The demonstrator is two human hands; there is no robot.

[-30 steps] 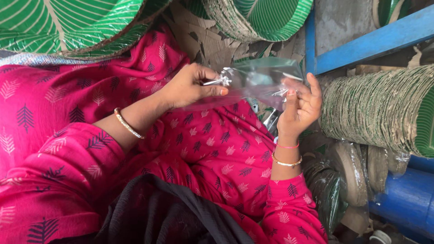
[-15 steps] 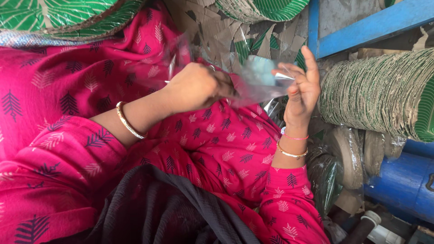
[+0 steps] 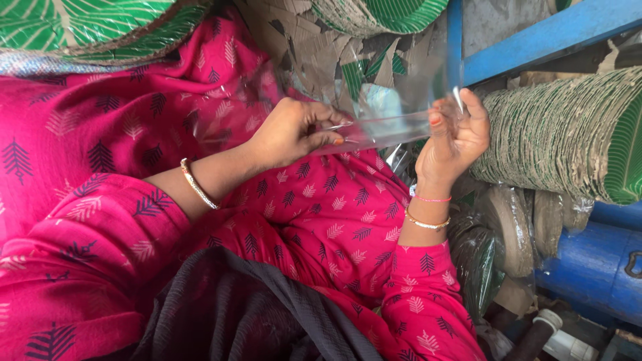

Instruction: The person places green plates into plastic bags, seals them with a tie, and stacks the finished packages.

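I see the left hand (image 3: 294, 130) and right hand (image 3: 455, 130) pinching a clear plastic bag (image 3: 381, 127), apparently opening it. Next, I judge, the mouth needs spreading, near the stacked plates (image 3: 568, 134) at right.

On the right, a blue frame (image 3: 535, 40) carries a stack of green-faced paper plates (image 3: 568, 134) lying on its side, with plastic-wrapped plate bundles (image 3: 498, 234) and a blue drum (image 3: 595, 267) just below it.

A stack of green leaf-print paper plates (image 3: 568, 137) lies on its side at right, above a blue barrel (image 3: 595, 267); a blue metal frame (image 3: 535, 37) crosses overhead.
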